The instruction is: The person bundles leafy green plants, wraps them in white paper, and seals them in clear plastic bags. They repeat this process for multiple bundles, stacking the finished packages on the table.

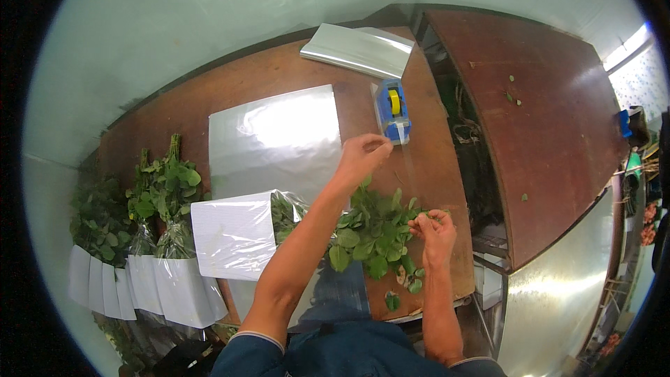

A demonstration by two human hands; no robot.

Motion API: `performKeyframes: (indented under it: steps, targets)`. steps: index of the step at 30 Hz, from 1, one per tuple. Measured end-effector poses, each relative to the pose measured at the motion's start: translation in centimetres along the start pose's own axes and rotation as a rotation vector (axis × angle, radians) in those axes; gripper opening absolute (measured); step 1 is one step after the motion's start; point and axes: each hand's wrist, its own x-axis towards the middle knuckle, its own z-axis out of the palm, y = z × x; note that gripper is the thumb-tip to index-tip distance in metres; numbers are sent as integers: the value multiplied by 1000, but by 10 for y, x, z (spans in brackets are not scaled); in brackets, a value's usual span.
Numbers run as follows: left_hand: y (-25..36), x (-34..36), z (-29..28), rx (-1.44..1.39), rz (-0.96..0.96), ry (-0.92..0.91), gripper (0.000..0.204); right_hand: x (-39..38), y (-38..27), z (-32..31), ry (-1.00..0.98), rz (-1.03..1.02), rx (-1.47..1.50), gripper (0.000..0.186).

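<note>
A leafy green bunch [377,234] lies across the table before me. Its left end is wrapped in ribbed white paper under clear film [234,237]. My right hand [434,232] is closed at the right end of the bunch, fingertips pinched on its stems. Over the bunch reaches my left arm. My left hand [366,155] is closed, its fingertips bent beside the front of a blue tape dispenser [394,115] with a yellow core. What those fingertips hold, if anything, is too small to make out. A faint clear strip seems to run from the dispenser toward the bunch.
Silvery film sheets [272,143] lie flat mid-table, with a folded stack [359,49] at the back. Several wrapped leafy bunches [178,237] line the left. Past a gap on the right stands a brown table [537,119] with loose leaves.
</note>
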Motion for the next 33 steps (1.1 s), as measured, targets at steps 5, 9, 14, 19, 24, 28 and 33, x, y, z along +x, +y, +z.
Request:
performKeyframes:
  steps: [5,9,14,19,24,28,33]
  targets:
    - [-38,61,34,391,148,203,27,3,1,-1,-23,-21,17,28]
    - [-47,72,37,788,333,313,22,12,-12,8,-61,-126,-89,26]
    - [-45,49,-21,734,165,214,23,7,-40,41,-156,-124,-15,25]
    - [-68,-1,-130,520,-250,117,33,0,-43,118,-397,-18,-62,27]
    - [-99,-27,-135,1109,-504,-224,40,17,-23,159,-579,71,-187,29]
    - [-67,-33,-118,1283,-569,-496,40,10,-28,159,-560,95,-277,29]
    - [-37,-57,-120,1127,-434,-612,44,-2,-28,150,-508,82,-255,27]
